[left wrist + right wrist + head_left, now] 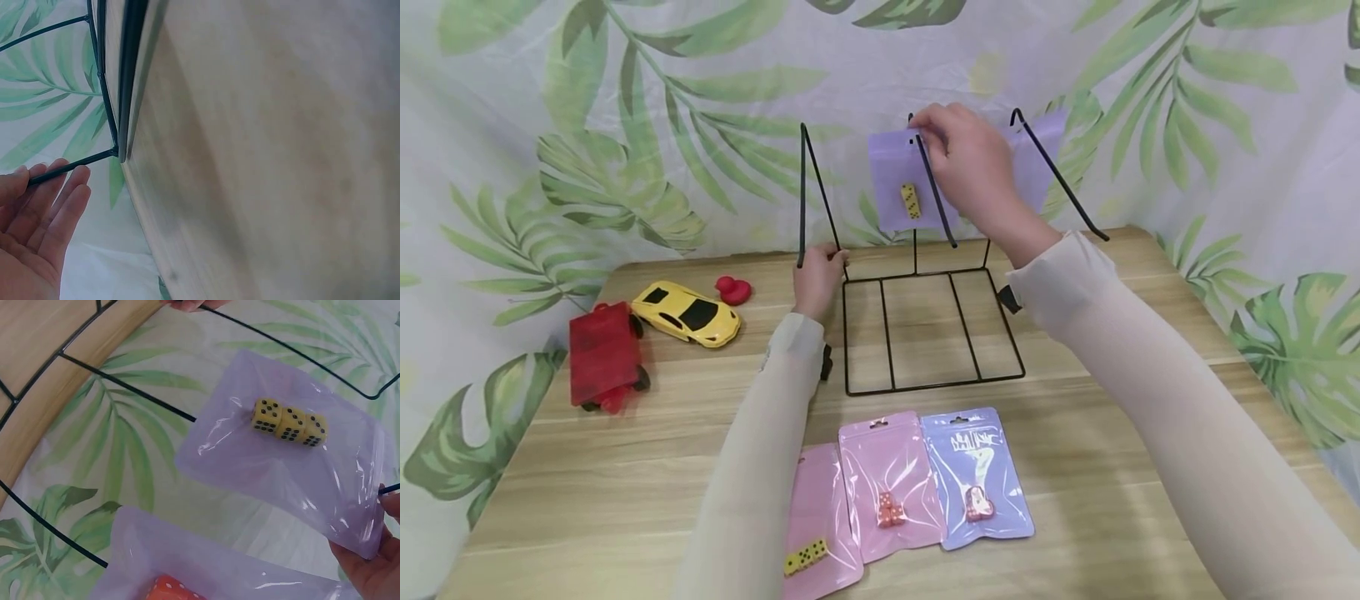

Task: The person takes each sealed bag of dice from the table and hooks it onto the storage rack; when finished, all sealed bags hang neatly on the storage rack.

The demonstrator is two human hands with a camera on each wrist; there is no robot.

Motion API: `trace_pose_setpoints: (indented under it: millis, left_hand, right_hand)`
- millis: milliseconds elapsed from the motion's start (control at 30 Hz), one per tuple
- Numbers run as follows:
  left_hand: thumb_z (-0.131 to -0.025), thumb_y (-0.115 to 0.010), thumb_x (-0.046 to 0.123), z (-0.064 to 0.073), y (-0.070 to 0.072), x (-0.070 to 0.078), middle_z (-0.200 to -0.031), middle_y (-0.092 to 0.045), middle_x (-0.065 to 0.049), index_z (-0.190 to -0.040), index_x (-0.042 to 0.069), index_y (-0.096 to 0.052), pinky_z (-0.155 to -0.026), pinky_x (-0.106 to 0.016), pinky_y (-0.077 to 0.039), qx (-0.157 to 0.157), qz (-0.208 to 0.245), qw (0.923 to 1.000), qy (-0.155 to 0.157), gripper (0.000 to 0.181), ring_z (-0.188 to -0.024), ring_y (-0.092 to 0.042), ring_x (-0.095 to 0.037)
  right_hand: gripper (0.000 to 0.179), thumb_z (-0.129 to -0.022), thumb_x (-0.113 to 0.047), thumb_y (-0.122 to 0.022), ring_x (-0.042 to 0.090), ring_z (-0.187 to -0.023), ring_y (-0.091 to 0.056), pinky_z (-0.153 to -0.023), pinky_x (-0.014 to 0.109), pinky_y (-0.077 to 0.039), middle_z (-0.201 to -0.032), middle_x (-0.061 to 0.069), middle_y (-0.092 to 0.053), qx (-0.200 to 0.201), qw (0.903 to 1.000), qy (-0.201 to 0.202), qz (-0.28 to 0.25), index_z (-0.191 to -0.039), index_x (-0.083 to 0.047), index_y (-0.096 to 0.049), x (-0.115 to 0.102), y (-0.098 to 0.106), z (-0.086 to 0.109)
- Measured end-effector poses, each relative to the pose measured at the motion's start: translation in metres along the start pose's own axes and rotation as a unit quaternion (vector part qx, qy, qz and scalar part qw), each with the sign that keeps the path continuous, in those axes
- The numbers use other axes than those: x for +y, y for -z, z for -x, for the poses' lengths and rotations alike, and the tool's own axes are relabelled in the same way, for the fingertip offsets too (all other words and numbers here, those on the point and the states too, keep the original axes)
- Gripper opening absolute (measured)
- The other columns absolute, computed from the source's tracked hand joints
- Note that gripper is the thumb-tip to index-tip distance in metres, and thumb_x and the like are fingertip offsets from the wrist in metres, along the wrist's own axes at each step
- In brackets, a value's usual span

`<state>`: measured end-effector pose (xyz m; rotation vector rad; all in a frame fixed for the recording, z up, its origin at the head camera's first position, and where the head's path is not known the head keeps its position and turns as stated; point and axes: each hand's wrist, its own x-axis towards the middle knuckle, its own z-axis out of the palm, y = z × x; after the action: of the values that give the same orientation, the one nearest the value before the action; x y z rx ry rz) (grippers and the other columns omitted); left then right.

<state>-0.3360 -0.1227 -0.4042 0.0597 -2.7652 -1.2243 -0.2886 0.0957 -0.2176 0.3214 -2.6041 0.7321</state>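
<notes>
A black wire rack [846, 333] with three long prongs stands on the table. My left hand [818, 279] pinches its left upright wire, low down near the base; the left wrist view shows the thumb and fingers on that wire [69, 167]. Up at the middle prong, my right hand [973, 167] grips the top edge of a purple pouch [887, 179]. Yellow dice [289, 422] show through this pouch, which hangs at the prong's upper end. Beside it, at the right prong, is a second purple pouch [187, 540] with orange dice [172, 589], partly hidden by my hand.
In front of the rack lie two pink pouches [880, 450] and a blue pouch [1000, 467], all with dice. At the left are a yellow toy car [688, 312], a red toy vehicle [602, 354] and a small red duck-like toy [733, 290]. A leaf-print cloth [700, 50] hangs behind.
</notes>
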Motion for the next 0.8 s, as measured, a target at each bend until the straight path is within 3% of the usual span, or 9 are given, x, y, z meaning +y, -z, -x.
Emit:
trace_pose_setpoints:
  millis: [267,433,533,667,800]
  left_hand:
    - [-0.104,-0.051,0.031,0.001,0.0,-0.001,-0.093,-0.072,-0.009,-0.103,0.008,-0.074,-0.068,-0.035,-0.044,-0.003,0.01,0.9999,0.0,0.033,-0.074,-0.059,-0.022]
    - [-0.104,-0.051,0.031,0.0,-0.002,0.0,-0.092,-0.072,-0.008,-0.101,0.01,-0.074,-0.067,-0.034,-0.044,0.004,0.005,1.0,-0.005,0.032,-0.072,-0.058,-0.021]
    - [-0.104,-0.051,0.031,-0.002,-0.002,0.001,-0.091,-0.072,-0.008,-0.101,0.01,-0.074,-0.068,-0.034,-0.044,0.004,0.002,1.0,-0.004,0.032,-0.073,-0.058,-0.02]
    - [-0.104,-0.051,0.031,-0.003,0.001,0.004,-0.09,-0.072,-0.009,-0.101,0.008,-0.075,-0.067,-0.034,-0.043,0.007,-0.004,0.9999,-0.006,0.033,-0.072,-0.057,-0.021]
    - [-0.104,-0.051,0.031,-0.005,0.005,0.003,-0.089,-0.071,-0.01,-0.101,0.008,-0.074,-0.066,-0.033,-0.044,0.013,-0.01,0.9998,-0.008,0.033,-0.071,-0.058,-0.02]
  right_hand:
    - [0.027,-0.106,-0.021,-0.047,0.022,-0.103,-0.06,-0.086,0.037,-0.046,-0.117,0.004,-0.067,0.013,0.9999,0.003,-0.003,-0.124,-0.018,-0.067,0.003,-0.006,-0.009]
    - [0.031,-0.104,-0.02,-0.049,0.021,-0.116,-0.06,-0.095,0.038,-0.047,-0.129,0.003,-0.064,0.022,0.9995,0.021,-0.001,-0.131,-0.019,-0.064,0.003,-0.003,-0.004]
    - [0.033,-0.103,-0.016,-0.052,0.022,-0.126,-0.056,-0.098,0.04,-0.048,-0.137,0.004,-0.06,0.042,0.9975,0.057,0.003,-0.134,-0.017,-0.062,0.007,0.002,0.008]
    - [0.033,-0.102,-0.011,-0.053,0.029,-0.126,-0.056,-0.082,0.043,-0.051,-0.146,0.008,-0.053,0.079,0.9893,0.122,0.011,-0.134,-0.012,-0.062,0.014,0.01,0.034]
    - [0.032,-0.098,-0.005,-0.056,0.034,-0.128,-0.054,-0.076,0.046,-0.053,-0.147,0.014,-0.051,0.114,0.9753,0.188,0.021,-0.13,-0.007,-0.064,0.02,0.014,0.062]
